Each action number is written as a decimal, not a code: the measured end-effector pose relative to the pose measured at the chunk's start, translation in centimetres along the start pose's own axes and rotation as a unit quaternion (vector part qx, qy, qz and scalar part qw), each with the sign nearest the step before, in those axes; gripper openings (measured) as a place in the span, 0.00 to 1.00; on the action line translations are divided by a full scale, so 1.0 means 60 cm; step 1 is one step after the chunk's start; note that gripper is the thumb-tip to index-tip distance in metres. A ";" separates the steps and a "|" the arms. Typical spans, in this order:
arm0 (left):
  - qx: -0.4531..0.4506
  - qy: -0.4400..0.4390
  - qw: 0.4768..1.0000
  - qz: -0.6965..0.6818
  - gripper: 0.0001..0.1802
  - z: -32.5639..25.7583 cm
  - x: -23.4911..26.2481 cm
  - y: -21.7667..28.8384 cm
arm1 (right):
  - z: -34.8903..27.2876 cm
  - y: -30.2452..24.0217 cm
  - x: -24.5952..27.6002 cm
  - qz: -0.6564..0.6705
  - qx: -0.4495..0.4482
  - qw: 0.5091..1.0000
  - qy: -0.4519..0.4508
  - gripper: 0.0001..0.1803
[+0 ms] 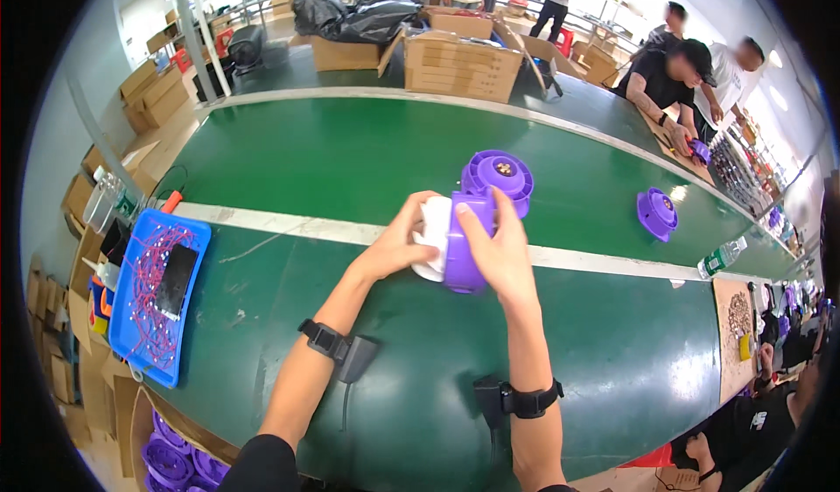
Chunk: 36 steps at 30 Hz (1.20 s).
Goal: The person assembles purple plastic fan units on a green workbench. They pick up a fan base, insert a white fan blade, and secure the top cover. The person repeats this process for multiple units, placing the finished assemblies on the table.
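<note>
Your left hand point(398, 243) cups the white part point(434, 240) while your right hand point(499, 251) wraps closed around the purple fan housing point(477, 221).

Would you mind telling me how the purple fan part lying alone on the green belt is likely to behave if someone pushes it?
The purple fan part looks like moulded plastic, so probably stiff and light. Its round shape suggests it may roll if tipped on edge. On the belt it would likely slide easily.
</note>
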<state>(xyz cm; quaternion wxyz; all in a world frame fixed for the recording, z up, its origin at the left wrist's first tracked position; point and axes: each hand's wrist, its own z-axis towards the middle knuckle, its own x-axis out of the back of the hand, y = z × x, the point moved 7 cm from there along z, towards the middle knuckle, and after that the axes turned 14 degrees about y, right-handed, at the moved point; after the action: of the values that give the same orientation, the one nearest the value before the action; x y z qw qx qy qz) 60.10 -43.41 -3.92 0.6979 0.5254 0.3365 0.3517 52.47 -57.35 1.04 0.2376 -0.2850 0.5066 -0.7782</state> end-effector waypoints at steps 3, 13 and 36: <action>0.143 0.031 0.942 -0.303 0.41 0.007 0.058 -0.049 | -0.006 -0.079 0.009 0.097 0.052 0.993 -0.031 0.18; 0.175 0.048 0.799 -0.573 0.43 0.002 0.106 -0.041 | 0.010 -0.028 0.005 0.157 -0.013 0.982 -0.103 0.11; 0.137 0.135 0.906 -0.378 0.33 0.009 0.172 -0.138 | -0.020 -0.020 -0.024 -0.005 -0.068 0.982 -0.177 0.24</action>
<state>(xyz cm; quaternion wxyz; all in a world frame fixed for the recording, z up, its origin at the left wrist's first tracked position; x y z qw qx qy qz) 67.13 -36.65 -12.83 0.6476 0.3967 0.6457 0.0796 52.60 -55.20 1.47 0.3000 -0.4361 0.5070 -0.6802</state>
